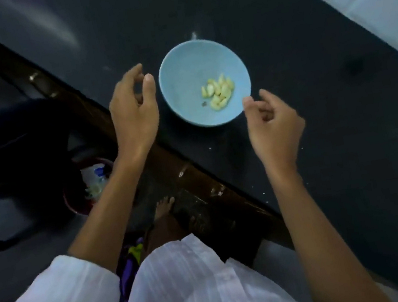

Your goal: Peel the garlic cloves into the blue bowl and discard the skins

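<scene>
The bowl [182,87] stood on the counter [312,79], cloves [218,92] in its right half. The left hand [133,109] was just left of it, the right hand [272,125] near its front-right rim. A bin [70,201] sat on the floor, left of the counter, below the left forearm.

The bowl [180,75] is coloured pale blue, the countertop [276,19] black, the peeled garlic cloves [218,92] pale yellow. The shirt [184,293] is patterned with fine stripes on white; the bin [67,199] is rimmed in dark red.
</scene>
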### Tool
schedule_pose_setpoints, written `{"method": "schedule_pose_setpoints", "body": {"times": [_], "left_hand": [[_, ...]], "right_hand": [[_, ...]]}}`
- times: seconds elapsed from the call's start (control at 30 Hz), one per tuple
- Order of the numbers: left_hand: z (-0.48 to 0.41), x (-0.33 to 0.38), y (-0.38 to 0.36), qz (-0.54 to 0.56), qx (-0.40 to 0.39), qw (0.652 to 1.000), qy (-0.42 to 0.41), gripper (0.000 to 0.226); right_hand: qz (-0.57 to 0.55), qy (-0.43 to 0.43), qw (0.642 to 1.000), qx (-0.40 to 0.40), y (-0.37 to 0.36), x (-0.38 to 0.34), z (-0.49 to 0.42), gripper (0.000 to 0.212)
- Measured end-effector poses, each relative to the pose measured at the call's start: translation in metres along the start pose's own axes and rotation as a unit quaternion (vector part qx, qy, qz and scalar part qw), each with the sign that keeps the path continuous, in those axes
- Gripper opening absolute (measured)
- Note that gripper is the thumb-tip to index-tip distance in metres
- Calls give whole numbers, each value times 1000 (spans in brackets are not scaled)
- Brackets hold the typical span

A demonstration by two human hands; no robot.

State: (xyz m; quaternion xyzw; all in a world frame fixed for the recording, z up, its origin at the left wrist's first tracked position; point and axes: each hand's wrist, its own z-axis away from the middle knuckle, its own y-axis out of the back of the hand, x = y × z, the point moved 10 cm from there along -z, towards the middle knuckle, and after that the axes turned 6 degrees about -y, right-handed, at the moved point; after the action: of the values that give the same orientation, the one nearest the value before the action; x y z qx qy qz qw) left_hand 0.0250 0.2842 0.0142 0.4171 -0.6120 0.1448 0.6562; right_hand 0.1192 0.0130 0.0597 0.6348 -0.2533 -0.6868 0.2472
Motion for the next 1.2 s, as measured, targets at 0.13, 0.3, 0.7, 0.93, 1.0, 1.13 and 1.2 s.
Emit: {"method": "schedule_pose_setpoints", "body": {"times": [0.13,0.3,0.7,0.93,1.0,1.13,1.2], "left_hand": [[-17,9,-16,-76,-71,995,-3,41],[-24,13,-22,-106,-101,989,-8,29],[21,84,-160,-50,-331,940,-63,24],[51,95,-218,-57,-382,922,-38,24],[57,93,-223,-58,-383,922,-26,23],[66,86,-227,-58,-382,922,-15,23],[67,88,-226,-67,-384,921,-29,23]], "right_hand": [[9,-12,1000,-21,-16,-9,-14,30],[12,-65,998,-21,-17,2,-30,28],[23,-200,975,100,108,99,-18,30],[-39,-233,961,147,150,138,-7,27],[-71,-237,957,152,152,145,-6,26],[-111,-250,950,154,152,156,-5,25],[-106,-250,952,139,152,159,-5,25]]}}
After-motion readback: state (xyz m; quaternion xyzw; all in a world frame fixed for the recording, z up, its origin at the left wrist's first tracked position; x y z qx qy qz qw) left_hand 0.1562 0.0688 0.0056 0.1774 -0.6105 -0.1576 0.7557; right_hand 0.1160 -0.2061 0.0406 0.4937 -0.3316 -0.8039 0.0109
